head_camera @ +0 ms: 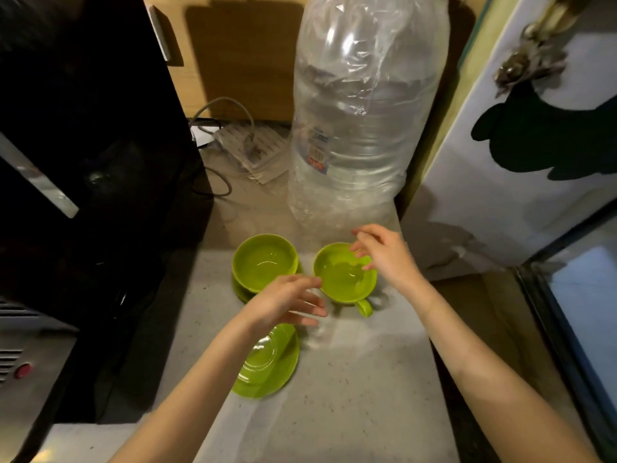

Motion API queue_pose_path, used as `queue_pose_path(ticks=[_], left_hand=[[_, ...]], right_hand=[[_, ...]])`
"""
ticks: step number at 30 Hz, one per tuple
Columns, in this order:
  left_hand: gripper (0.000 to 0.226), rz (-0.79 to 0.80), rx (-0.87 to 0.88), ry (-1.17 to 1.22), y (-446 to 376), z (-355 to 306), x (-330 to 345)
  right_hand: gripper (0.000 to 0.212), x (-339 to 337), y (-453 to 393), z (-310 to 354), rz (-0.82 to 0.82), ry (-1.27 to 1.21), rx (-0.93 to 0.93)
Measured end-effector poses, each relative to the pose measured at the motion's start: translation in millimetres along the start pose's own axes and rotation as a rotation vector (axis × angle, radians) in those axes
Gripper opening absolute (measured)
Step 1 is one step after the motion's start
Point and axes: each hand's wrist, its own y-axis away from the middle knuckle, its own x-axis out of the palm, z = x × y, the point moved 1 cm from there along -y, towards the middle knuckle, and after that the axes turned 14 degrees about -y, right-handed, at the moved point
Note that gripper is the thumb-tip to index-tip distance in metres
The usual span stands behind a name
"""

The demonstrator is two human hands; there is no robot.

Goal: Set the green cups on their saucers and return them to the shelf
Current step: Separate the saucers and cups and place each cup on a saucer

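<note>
Fingers of both hands spread, holding nothing: right hand (389, 253) over empty cup (344, 274), left hand (283, 304) above bare saucer (270, 365); second cup (263, 262) sits on its saucer.

lime-green cups (344, 275), matching saucer (270, 365), speckled grey counter (360, 396)

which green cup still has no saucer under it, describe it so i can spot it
Start at the big clear plastic bottle at the back of the counter. Just in front of its base are two green cups; take the right cup under the right hand. Its handle points toward you and it sits on bare counter, while the left cup rests on a saucer.
</note>
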Motion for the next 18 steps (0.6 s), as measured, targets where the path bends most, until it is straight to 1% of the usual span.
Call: queue_pose_path(ticks=[2,3,6,7,9,11,12,15,18], left_hand=[[0.036,-0.021,-0.056,-0.002,-9.2,8.4,10.5],[0.041,-0.036,-0.073,0.009,-13.9,13.0,14.0],[0.049,-0.035,-0.072,0.089,-26.0,23.0,21.4],[0.051,-0.038,-0.064,0.119,-30.4,25.4,22.5],[0.055,-0.047,-0.043,0.158,-38.3,27.3,23.3],[0.055,-0.052,-0.013,0.177,-43.7,27.5,23.7],[0.054,-0.058,-0.005,0.182,-45.5,27.6,23.6],[0.047,-0.079,0.004,0.177,-47.9,27.4,23.2],[0.043,-0.081,0.006,0.164,-48.7,25.5,22.6]], right_hand=[[0.028,-13.9,7.2,-8.6,-0.063,0.119,-0.068],[0.03,-18.2,10.1,-13.8,-0.084,0.146,-0.063],[0.038,-24.1,10.7,-35.7,-0.088,0.144,0.056],[0.039,-24.4,10.2,-41.7,-0.079,0.115,0.106],[0.036,-24.9,8.8,-50.0,-0.061,-0.026,0.235],[0.024,-24.9,8.3,-52.1,-0.034,-0.19,0.351],[0.019,-25.0,8.8,-50.7,-0.013,-0.233,0.382],[0.016,-27.0,9.6,-47.7,0.036,-0.275,0.405],[0.021,-29.8,8.9,-47.3,0.057,-0.256,0.391]])
